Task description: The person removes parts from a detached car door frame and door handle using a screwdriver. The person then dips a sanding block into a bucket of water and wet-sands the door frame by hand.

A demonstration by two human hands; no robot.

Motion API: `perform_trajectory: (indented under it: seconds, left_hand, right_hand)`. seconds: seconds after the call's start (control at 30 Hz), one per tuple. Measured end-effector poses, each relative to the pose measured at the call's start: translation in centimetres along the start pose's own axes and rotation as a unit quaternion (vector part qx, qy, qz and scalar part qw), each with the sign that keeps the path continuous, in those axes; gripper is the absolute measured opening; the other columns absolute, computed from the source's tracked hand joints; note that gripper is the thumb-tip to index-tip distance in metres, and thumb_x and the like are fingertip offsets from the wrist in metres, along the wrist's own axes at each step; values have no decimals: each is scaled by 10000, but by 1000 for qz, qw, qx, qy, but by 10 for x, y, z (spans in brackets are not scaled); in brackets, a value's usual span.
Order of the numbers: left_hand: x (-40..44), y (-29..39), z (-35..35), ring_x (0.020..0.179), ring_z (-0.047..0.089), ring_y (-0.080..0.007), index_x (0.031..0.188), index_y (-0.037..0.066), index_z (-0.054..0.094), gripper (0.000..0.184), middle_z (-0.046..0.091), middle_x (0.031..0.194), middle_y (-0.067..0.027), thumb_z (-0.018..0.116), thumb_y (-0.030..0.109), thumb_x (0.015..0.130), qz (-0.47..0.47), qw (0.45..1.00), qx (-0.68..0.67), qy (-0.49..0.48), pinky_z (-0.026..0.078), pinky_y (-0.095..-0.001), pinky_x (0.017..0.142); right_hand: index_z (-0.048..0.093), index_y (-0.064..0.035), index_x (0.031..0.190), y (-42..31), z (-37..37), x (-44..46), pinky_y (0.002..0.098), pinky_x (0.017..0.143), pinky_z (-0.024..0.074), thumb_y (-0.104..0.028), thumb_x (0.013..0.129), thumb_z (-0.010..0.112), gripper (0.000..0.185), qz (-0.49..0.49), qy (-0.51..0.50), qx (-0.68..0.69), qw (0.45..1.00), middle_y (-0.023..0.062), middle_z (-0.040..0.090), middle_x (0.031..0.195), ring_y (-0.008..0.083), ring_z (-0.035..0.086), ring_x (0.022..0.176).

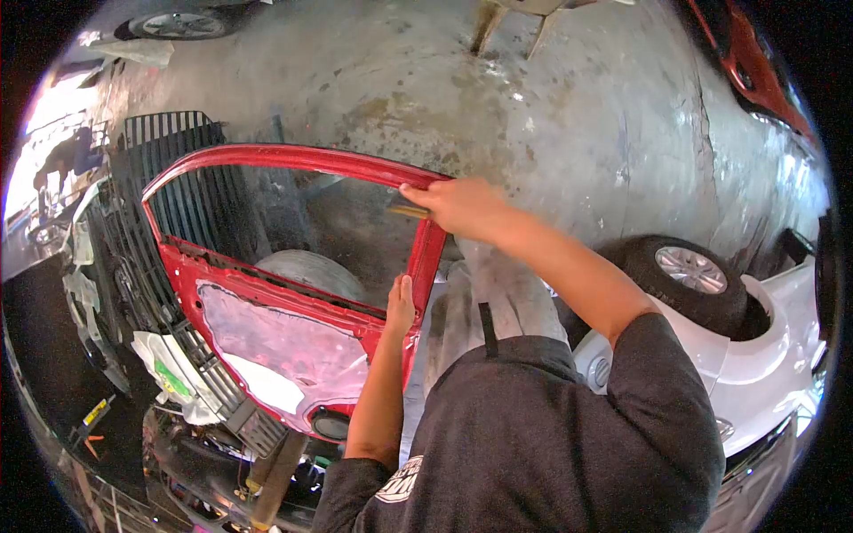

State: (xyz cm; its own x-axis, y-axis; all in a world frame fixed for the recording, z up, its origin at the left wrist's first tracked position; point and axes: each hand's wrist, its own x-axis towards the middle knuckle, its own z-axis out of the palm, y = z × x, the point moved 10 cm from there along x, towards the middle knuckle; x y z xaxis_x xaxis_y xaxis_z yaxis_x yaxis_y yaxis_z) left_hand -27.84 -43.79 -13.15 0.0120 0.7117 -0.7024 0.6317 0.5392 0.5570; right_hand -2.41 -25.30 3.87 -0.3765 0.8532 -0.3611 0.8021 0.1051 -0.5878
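A red car door (pixel 293 157) stands tilted before me, with an open window frame and a bare, patchy pinkish-white lower panel. My left hand (pixel 402 306) is closed round the upright edge of the window frame, near the door's lower half. At the frame's upper right corner, my right hand (pixel 466 209) is closed over the red metal. A thin tan strip (pixel 409 211), which looks like folded sandpaper, sticks out from under its fingers into the window opening. The rest of the strip is hidden by the hand. A dark round speaker (pixel 330 423) sits low in the door.
Dark slatted grilles (pixel 169 133) lie behind and left of the door. To my right is a white car body part (pixel 755 364) with a tyre (pixel 684 271) beside it. Stained concrete floor (pixel 373 80) stretches ahead, with chair legs (pixel 489 27) at the top. Car parts (pixel 213 471) crowd the lower left.
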Motion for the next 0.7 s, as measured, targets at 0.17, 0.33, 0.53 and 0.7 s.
perform_trajectory:
  seconds: [0.17, 0.33, 0.53, 0.7]
  left_hand:
    - [-9, 35, -10, 1173, 526, -435, 1243, -16, 573, 513, 594, 1226, -287, 386, 417, 1042, 13, 1000, 8, -12, 390, -449, 1017]
    - [-13, 38, -13, 1093, 548, -444, 1213, -6, 590, 473, 608, 1178, -283, 414, 396, 1036, 25, 999, 13, 25, 409, -475, 964]
    - [-9, 26, -6, 1106, 534, -429, 1214, 5, 588, 468, 615, 1182, -251, 407, 399, 1039, 32, 999, -7, 1, 404, -468, 969]
    - [-14, 41, -12, 1111, 528, -434, 1226, 6, 579, 482, 608, 1190, -257, 388, 409, 1043, 27, 999, 29, 21, 396, -470, 980]
  right_hand:
    - [514, -255, 1421, -23, -36, 20, 547, 1029, 421, -272, 922, 567, 502, -80, 143, -158, 974, 100, 528, 1392, 362, 469, 1308]
    - [458, -269, 1460, -2, -5, 19, 609, 1121, 271, -479, 967, 501, 537, -79, 134, -96, 983, 117, 411, 1512, 376, 339, 1408]
    - [378, -313, 1508, -44, -8, 104, 648, 1145, 191, -516, 1015, 386, 533, -117, 117, -87, 982, 103, 335, 1567, 367, 260, 1455]
    - [380, -328, 1508, -93, -8, 187, 664, 1150, 157, -565, 1004, 360, 557, -116, 116, -50, 985, 105, 292, 1591, 387, 239, 1466]
